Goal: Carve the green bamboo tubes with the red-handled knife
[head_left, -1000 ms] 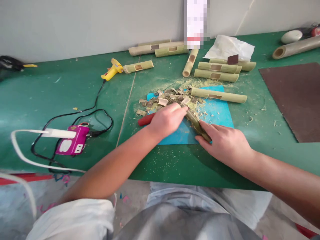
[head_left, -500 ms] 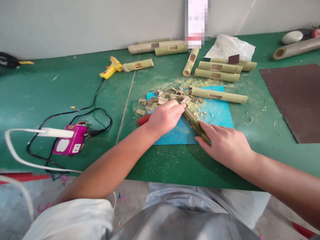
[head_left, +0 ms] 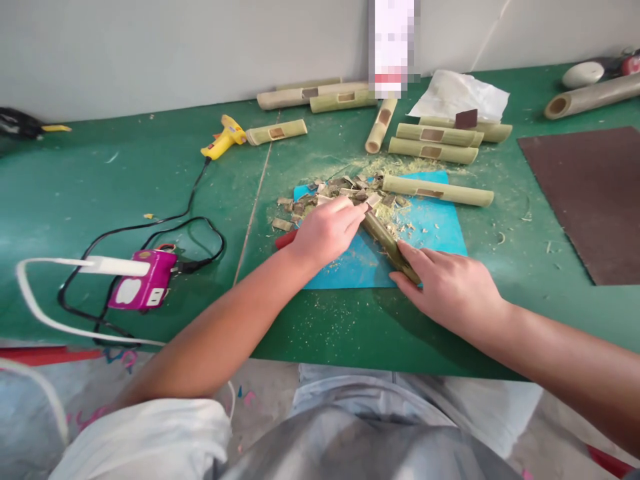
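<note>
A green bamboo tube (head_left: 384, 238) lies slanted over a blue sheet (head_left: 345, 267). My right hand (head_left: 445, 283) is closed round its near end, thumb along the top. At the far end my left hand (head_left: 333, 230) is closed, fingertips pressed on the tube; a small dark brown edge shows there, apparently sandpaper, mostly hidden by the fingers. A red handle (head_left: 286, 240) sticks out from behind my left wrist. Beyond the hands lies a heap of bamboo chips (head_left: 345, 187) and pale dust, with another notched bamboo tube (head_left: 440, 191) beside it.
Several notched bamboo tubes (head_left: 433, 152) lie at the back of the green table (head_left: 165, 167). A yellow glue gun (head_left: 225, 138) is wired to a magenta power block (head_left: 143, 283) on the left. A large brown sheet (head_left: 590, 200) lies right, near a thick bamboo tube (head_left: 595, 97).
My left hand has slid slightly left and away at the far end of the tube. My right hand keeps its hold, and the tube has barely moved.
</note>
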Demonstrator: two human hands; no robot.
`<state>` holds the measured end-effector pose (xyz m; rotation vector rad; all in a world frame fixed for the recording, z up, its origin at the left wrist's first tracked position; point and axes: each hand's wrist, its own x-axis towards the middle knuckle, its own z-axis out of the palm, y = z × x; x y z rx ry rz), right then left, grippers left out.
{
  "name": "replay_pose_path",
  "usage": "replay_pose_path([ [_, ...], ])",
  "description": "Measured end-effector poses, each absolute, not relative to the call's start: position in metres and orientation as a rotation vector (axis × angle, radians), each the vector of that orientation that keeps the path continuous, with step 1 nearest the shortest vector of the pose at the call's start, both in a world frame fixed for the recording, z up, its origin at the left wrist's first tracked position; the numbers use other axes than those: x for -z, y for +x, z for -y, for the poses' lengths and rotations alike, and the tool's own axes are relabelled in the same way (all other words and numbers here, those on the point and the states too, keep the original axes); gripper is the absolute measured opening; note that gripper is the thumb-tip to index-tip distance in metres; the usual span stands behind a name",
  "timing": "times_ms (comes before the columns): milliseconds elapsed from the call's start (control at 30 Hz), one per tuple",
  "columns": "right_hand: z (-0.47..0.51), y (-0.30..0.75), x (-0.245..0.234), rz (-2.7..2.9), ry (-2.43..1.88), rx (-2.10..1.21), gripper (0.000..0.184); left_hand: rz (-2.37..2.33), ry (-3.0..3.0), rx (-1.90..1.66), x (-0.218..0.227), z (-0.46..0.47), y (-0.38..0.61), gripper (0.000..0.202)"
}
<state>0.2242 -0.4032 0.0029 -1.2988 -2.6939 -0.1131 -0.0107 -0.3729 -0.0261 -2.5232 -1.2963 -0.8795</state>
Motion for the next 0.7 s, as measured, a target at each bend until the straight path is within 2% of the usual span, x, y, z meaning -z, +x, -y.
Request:
replay_pose_path([
  [600,0.4018,0.2225,-0.0029,2.704,-1.346,0.055,0.041,1.200,-2.564,0.834,0.0282,0.3696,-0.0129,0.025],
  [700,0.4033,0.2232,-0.0033,2.702,-1.334,0.065,0.040,1.352,-2.479,0.868,0.0296,0.3669,-0.0173,0.025],
])
